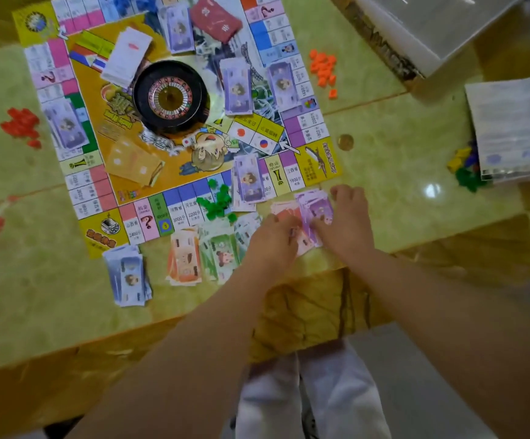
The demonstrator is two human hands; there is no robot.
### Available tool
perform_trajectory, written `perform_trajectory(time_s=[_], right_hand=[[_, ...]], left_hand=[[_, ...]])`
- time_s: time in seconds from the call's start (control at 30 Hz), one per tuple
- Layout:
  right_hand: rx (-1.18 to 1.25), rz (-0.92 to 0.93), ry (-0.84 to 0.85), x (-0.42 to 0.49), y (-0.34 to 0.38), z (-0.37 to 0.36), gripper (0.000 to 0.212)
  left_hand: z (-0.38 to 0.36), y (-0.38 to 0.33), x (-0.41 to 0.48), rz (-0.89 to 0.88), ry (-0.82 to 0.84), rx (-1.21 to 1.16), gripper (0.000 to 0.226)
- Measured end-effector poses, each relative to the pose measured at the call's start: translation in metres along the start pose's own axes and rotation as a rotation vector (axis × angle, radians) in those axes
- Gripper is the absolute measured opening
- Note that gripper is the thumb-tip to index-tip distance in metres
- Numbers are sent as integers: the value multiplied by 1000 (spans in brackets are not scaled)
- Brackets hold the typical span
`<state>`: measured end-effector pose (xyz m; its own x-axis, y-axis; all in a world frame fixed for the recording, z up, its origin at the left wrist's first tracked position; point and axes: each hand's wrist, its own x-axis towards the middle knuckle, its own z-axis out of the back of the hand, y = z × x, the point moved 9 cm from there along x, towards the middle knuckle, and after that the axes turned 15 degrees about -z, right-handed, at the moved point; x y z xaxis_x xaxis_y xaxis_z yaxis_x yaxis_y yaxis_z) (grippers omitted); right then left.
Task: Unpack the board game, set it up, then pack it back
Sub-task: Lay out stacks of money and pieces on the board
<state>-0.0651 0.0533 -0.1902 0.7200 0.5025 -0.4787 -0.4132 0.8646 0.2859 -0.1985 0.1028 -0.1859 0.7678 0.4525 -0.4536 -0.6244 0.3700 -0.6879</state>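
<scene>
Board point(175, 167) yellow-centred, strewn with purple banknotes point(237, 87).

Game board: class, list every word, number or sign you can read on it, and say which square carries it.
"2400": red-topped square by the near left corner of the game board.
"?": pink square beside it.
"3000": blue-topped square farther right.
"2200": neighbouring blue square.
"1800": purple-topped square by the near right corner.
Other squares, banknotes, roulette wheel: too blurred to read.
</scene>
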Motion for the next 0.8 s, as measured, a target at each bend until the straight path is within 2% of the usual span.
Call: perform_trajectory(time_s=[0.1,0.23,0.7,0.8], right_hand=[[-76,23,-43,3,6,-8,71],[-79,37,-92,1,14,-15,71],[-127,86,19,11,20,-14,62],[-26,62,43,9,24,-15,58]], left_hand=[[1,4,-2,3,-41,52,42],[2,6,-2,2,-91,51,37],[3,9,1,15,-96,24,32],[3,9,2,12,-101,27,30]])
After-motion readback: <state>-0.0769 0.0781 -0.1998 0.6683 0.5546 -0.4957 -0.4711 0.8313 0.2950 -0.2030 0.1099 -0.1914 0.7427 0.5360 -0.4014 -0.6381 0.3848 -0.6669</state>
